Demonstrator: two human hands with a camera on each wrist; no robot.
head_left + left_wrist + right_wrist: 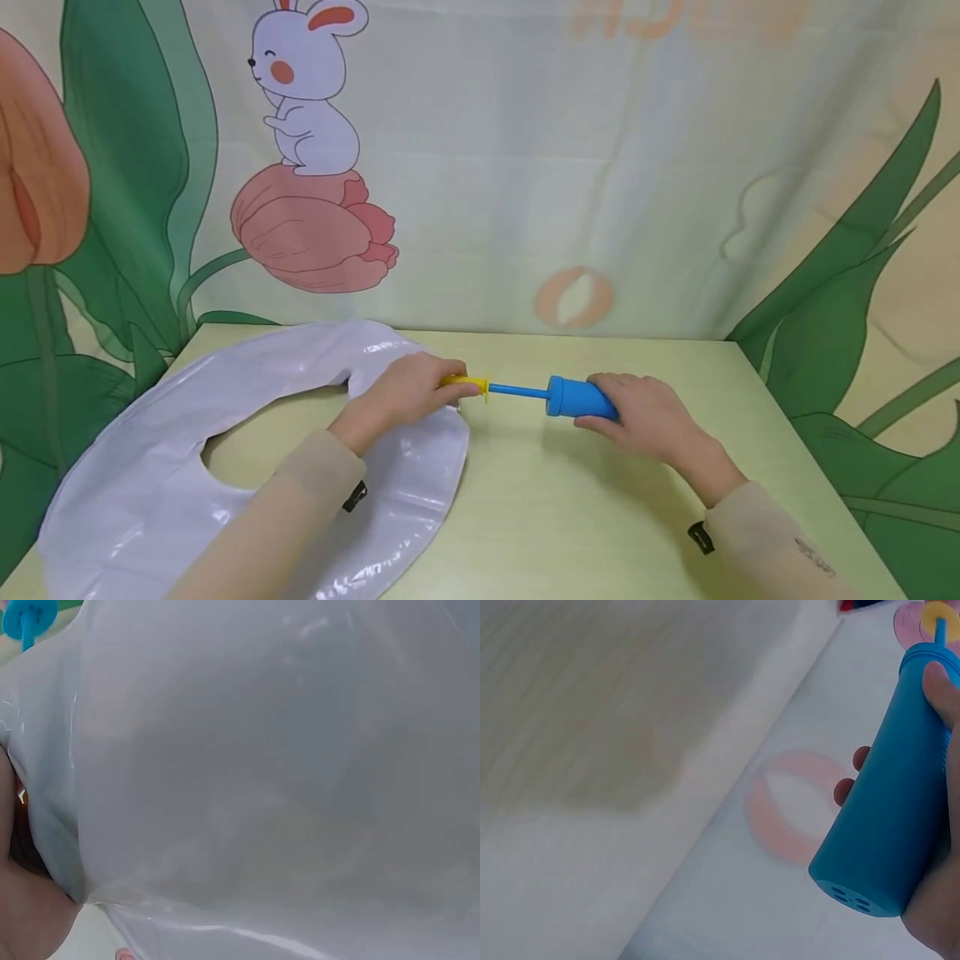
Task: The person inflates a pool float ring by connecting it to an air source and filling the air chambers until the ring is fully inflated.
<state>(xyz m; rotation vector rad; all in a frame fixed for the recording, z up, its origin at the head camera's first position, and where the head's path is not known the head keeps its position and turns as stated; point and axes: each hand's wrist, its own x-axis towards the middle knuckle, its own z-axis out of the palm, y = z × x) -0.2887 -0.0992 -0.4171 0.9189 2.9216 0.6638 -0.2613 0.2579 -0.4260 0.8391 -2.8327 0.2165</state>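
Observation:
A blue hand pump (577,397) spans the gap between the two hands, its thin blue rod (517,390) showing outside the barrel. My right hand (648,417) grips the barrel, thumb along it and fingers wrapped round behind; small holes mark its end cap (851,898). With thumb and fingers my left hand (408,387) pinches the yellow end piece (480,386) of the rod. Under the left hand and forearm lies a glossy pale lilac inflatable ring (416,483), soft and wrinkled. It fills most of the left wrist view, with the pump's blue end (30,619) past its edge.
The pale yellow-green table (570,525) carries the ring across its left side. Behind it hangs a cloth backdrop (480,208) printed with a rabbit, tulips and leaves. Each sleeve has a small black clip (701,537) near the cuff.

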